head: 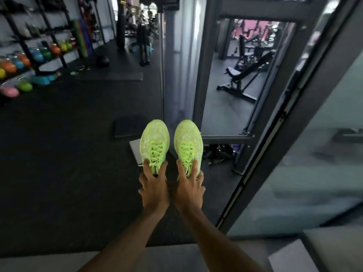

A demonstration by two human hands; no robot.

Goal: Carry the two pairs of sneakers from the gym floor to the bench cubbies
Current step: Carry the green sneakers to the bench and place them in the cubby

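Head view: one pair is in hand — the left hand [155,190] has its fingers [146,163] clenched over the heel and laces of the left neon-green sneaker [155,140], and the right hand [189,190] grips the right neon-green sneaker [188,139] likewise, both held toes-forward above the black gym floor [59,163]. The second pair and the cubbies are out of sight, so at best the job looks under halfway — carrying remains.

Sneaker heels [155,173] under hands [155,188]
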